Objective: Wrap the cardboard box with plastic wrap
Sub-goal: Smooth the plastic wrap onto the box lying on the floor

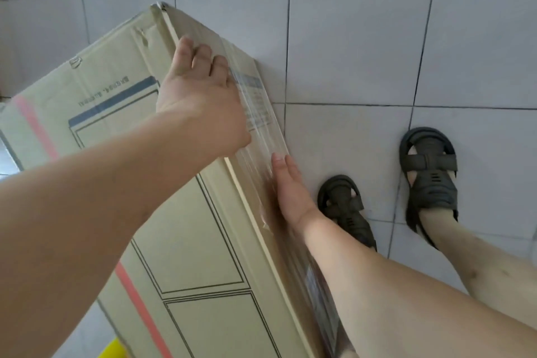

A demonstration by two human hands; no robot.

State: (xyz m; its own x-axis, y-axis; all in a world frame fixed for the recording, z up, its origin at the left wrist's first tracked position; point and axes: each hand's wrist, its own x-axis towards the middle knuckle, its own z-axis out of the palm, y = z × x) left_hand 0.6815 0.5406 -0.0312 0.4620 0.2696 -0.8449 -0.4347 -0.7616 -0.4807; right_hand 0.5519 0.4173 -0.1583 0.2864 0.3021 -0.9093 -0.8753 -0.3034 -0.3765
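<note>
A tall tan cardboard box [122, 131] with blue line print and pink tape strips stands tilted on the tiled floor. Clear plastic wrap [258, 113] lies stretched over its right side face. My left hand [200, 96] rests over the box's top right edge, fingers spread flat and pressing the wrap down. My right hand [290, 192] lies flat against the wrapped side face lower down, fingers together and pointing up. No roll of wrap is in view.
My two feet in dark sandals [345, 209] [430, 177] stand on the pale floor tiles [363, 38] just right of the box. A yellow object [112, 349] shows at the bottom edge under the box.
</note>
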